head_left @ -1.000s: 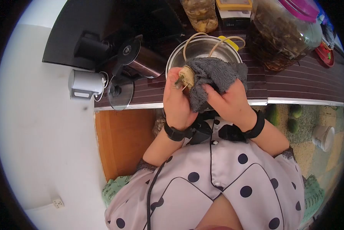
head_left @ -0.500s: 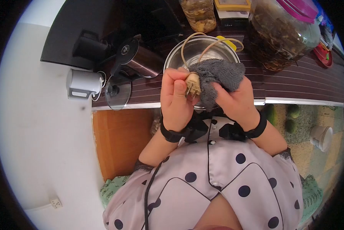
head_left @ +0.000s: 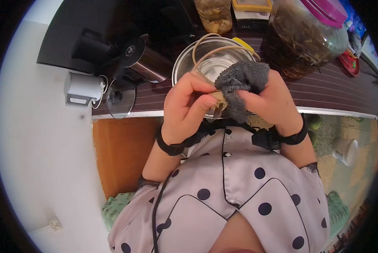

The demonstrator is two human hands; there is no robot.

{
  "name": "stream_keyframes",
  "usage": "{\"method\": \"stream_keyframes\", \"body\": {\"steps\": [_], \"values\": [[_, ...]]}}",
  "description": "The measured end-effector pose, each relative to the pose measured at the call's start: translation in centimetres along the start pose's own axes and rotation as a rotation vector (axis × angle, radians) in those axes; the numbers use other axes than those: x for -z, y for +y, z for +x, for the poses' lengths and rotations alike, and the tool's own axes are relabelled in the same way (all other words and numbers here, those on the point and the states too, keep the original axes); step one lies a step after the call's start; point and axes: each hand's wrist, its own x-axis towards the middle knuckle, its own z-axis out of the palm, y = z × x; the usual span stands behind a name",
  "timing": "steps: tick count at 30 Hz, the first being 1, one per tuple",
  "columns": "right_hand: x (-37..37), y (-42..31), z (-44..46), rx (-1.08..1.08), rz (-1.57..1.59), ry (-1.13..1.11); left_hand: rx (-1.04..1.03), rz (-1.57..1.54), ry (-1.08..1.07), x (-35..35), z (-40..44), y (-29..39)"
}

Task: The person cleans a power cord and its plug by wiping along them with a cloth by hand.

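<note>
Head view: the plug point(head_left: 219, 102) was above the counter's near edge, in front of the body, between the two hands.
Left hand point(head_left: 184, 109): thumb and forefinger pinched the plug; the other fingers curled behind and were partly hidden.
Left grip: taken at the plug's body, presumably to steady it and leave the prongs point(head_left: 217, 112) exposed, facing the wearer.
Right hand point(head_left: 278, 100): clenched on the cloth point(head_left: 241, 80), thumb on top; its fingertips were covered.
Cloth: bunched against the plug's right side, probably so that the thumb could press through a thick fold.
Contact: cloth and plug appeared to touch; the exact contact face was hidden.
Cord point(head_left: 227, 47): looped slackly over the pot point(head_left: 179, 63), likely leaving the plug free to turn; its join to the plug was obscured by the left hand.
Pot: stood on the counter point(head_left: 324, 93) directly beyond the hands, its mouth uncovered.
Lid point(head_left: 122, 100): lay near the counter's left edge, apart from the pot, seemingly out of the hands' way.
Kettle point(head_left: 146, 63): stood left of the pot.
Jar point(head_left: 309, 36): stood right of the pot, well apart from the plug.
</note>
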Motion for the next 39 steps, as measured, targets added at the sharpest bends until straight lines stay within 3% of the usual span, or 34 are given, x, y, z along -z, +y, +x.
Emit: {"method": "stream_keyframes", "body": {"steps": [3,6,8,13,16,21,23,24,26,29,31,33,35,37,39], "values": [[1.1,0.2,0.5,-0.161,0.074,-0.152,-0.072,0.252,-0.119,0.6,0.4,0.1],[2.0,0.6,1.1,-0.101,0.025,-0.272,0.04,0.285,-0.177,0.3,0.1,1.1],[2.5,0.7,1.4,-0.249,-0.15,-0.445,0.052,0.283,-0.152,-0.2,-0.1,1.2],[1.7,1.3,1.9,-0.165,-0.137,-0.397,0.002,0.405,-0.164,0.0,0.0,0.9],[1.1,2.2,1.6,-0.144,-0.082,-0.334,0.072,0.421,-0.148,0.2,0.6,1.0],[-0.7,3.0,0.9,-0.054,0.168,-0.138,-0.045,0.542,0.069,-0.2,1.0,-0.1],[-0.8,3.1,0.4,-0.286,0.344,-0.136,-0.051,0.558,0.1,-0.1,0.8,-0.8],[-0.8,3.2,0.3,-0.286,0.344,-0.137,-0.085,0.53,0.165,-0.1,0.8,-1.2],[-0.8,3.4,0.0,-0.486,0.428,-0.292,-0.116,0.502,0.227,-0.1,0.6,-1.7],[-1.3,3.7,-0.7,-0.57,0.598,-0.295,-0.184,0.481,0.259,0.1,0.8,-2.1],[-2.5,3.8,-1.3,-0.517,0.687,-0.215,-0.281,0.632,0.293,0.5,0.9,-2.4],[-2.9,4.0,-1.5,-0.461,0.78,-0.136,-0.232,0.539,0.351,0.6,0.5,-3.1],[-2.9,4.1,-1.4,-0.349,0.592,-0.039,-0.189,0.442,0.404,0.8,0.1,-3.7],[-2.8,3.3,-1.2,-0.323,0.572,-0.031,0.008,0.156,0.449,1.1,-0.3,-3.8],[-3.1,2.8,-1.2,-0.299,0.555,-0.027,0.054,0.144,0.414,0.7,-0.4,-3.6]]}}
